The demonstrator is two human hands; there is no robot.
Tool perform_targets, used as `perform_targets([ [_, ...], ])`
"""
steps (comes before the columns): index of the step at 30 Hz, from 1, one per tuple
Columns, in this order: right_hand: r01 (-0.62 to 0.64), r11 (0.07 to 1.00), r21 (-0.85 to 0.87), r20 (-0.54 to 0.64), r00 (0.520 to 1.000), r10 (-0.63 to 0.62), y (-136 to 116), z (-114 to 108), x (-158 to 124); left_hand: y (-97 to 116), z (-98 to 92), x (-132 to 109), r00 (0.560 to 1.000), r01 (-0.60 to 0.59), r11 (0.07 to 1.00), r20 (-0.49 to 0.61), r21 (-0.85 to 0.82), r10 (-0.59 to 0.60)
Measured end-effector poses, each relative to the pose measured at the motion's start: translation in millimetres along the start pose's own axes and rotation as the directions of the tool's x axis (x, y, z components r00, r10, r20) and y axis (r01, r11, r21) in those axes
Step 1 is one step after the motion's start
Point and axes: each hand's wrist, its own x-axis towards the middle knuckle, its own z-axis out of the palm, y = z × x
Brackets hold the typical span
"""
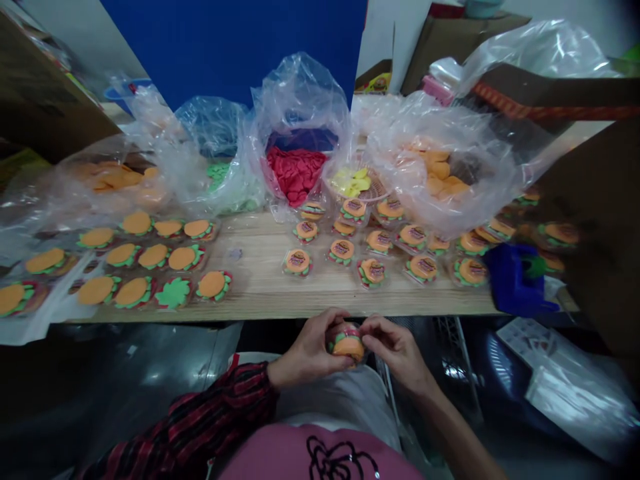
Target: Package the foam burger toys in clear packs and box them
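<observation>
My left hand [306, 347] and my right hand [395, 348] are both closed around one toy burger [347, 343], orange with green and red layers, held just below the front edge of the wooden table [260, 280]. Several wrapped toy burgers with labels [342, 251] lie on the table straight ahead. Several unlabelled orange burger pieces [153, 256] lie in rows at the left, with a green leaf-shaped piece [174, 292] among them.
Clear plastic bags stand along the back of the table: red pieces [295, 172], yellow pieces [353, 180], orange pieces [438, 170] and green pieces [220, 175]. A blue tool [515, 283] lies at the right. Cardboard boxes [590, 200] rise at the right.
</observation>
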Motion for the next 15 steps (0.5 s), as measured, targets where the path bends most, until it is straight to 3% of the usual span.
perform_targets([
  [5, 0.081, 0.996, 0.047, 0.060, 0.995, -0.083, -4.7, 0.3, 0.2, 14.2, 4.2, -1.4, 0.986, -0.167, 0.939, 0.078, 0.301, 0.150],
  [10, 0.149, 0.987, 0.052, 0.028, 0.988, -0.151, -1.1, 3.5, 0.9, 15.1, 7.4, 3.4, 0.966, -0.257, 0.873, 0.146, 0.415, 0.215],
  [13, 0.167, 0.986, -0.019, -0.037, 0.985, -0.168, -8.8, 1.5, -5.4, 13.5, 11.5, 1.4, 0.973, -0.206, 0.912, 0.173, 0.354, 0.153],
  [15, 0.171, 0.981, -0.091, -0.139, 0.973, -0.183, -14.4, -10.5, -9.5, 7.0, 11.6, 2.2, 0.996, -0.048, 0.968, 0.088, 0.248, 0.027],
])
